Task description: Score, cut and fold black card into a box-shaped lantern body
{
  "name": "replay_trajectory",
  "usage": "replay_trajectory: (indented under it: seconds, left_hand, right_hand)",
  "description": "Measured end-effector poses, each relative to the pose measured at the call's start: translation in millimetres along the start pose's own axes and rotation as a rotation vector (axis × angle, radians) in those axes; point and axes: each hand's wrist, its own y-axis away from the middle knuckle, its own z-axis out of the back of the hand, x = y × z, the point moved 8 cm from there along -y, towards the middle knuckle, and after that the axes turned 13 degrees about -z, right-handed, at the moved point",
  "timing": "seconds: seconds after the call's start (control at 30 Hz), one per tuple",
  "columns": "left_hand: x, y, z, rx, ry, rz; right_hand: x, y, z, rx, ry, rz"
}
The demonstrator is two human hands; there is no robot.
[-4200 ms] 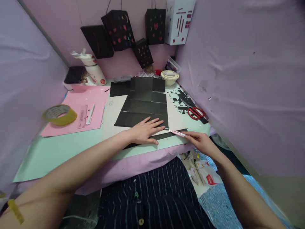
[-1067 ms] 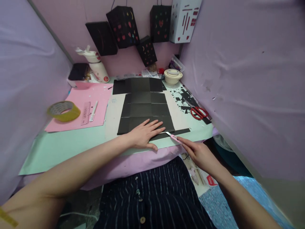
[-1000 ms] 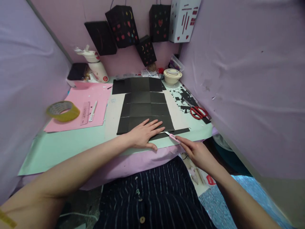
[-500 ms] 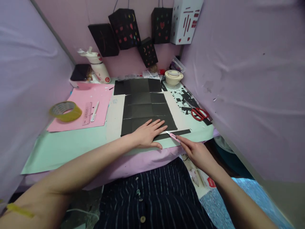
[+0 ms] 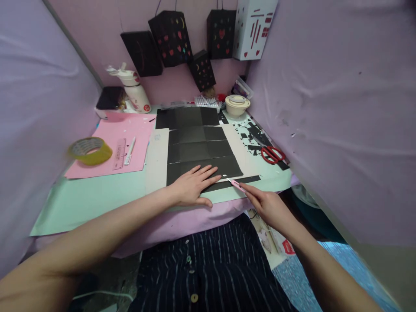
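My left hand (image 5: 192, 186) lies flat, fingers spread, on the near edge of a creased black paper sheet (image 5: 198, 147). Over a mint-green mat (image 5: 97, 197) the sheet sits on a grey board (image 5: 156, 151). My right hand (image 5: 264, 203) grips a small pink craft knife (image 5: 238, 185), its blade tip touching the sheet's near right corner just beyond my left fingertips. A narrow black strip (image 5: 242, 180) lies along that near edge, by the knife.
Red scissors (image 5: 272, 154) and black paper scraps (image 5: 251, 132) lie at the right. A pink sheet (image 5: 113, 145) holds a ruler and pen, with a yellow tape roll (image 5: 90, 150) beside it. A cream bowl (image 5: 237, 104), a bottle (image 5: 133, 91) and hanging paper lanterns (image 5: 170, 37) fill the back.
The knife tip has crept left along the sheet's near edge toward my left fingertips. My left hand stays pressed on the paper, shifted slightly left.
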Motion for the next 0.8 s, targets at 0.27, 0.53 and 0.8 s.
replay_trajectory:
  seconds: [0.27, 0.53, 0.8]
  left_hand:
    - [1.2, 0.8, -2.3, -0.004, 0.012, -0.009]
    - [1.4, 1.5, -2.0, 0.0, 0.01, -0.008]
    - [-3.5, -3.9, -1.1, -0.002, 0.023, 0.037]
  right_hand:
    - [6.3, 2.2, -6.7, 0.014, 0.036, 0.033]
    - [14.1, 6.1, -10.0, -0.015, 0.042, 0.058]
    - [20.6, 0.3, -16.1, -0.005, 0.128, 0.015]
